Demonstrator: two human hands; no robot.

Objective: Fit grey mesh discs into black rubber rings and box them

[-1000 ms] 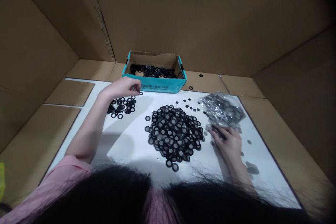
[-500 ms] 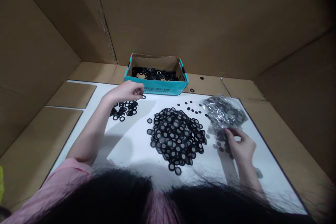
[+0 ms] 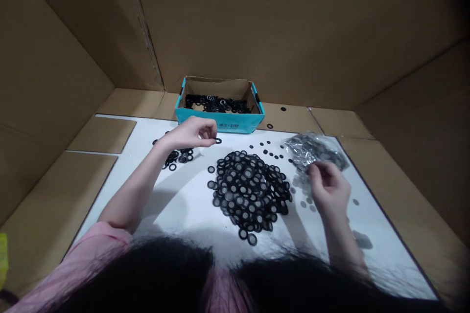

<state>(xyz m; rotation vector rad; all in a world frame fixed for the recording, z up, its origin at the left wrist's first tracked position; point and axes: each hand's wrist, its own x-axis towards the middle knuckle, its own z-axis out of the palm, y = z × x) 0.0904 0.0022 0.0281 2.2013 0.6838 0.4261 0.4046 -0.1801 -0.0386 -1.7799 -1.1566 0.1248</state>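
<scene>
My left hand [image 3: 196, 133] hovers over the white board, fingers pinched on a small black ring [image 3: 219, 141], between a little cluster of bare rings [image 3: 179, 155] and the large pile of black rings with grey centres [image 3: 249, 187]. My right hand [image 3: 328, 187] is raised beside a clear plastic bag of grey discs [image 3: 314, 149], its fingers curled in a pinch; what they hold is too small to make out. Loose grey discs [image 3: 306, 194] lie under that hand.
A teal cardboard box [image 3: 220, 123] with black rings inside stands at the board's far edge. Cardboard walls enclose the white board [image 3: 176, 205] on three sides. Stray rings dot the surface near the box. My dark hair fills the bottom of the view.
My left hand has carried the black ring rightwards, away from the small cluster toward the big pile. My right hand lifted off the loose discs and rose, closing into a pinch.
</scene>
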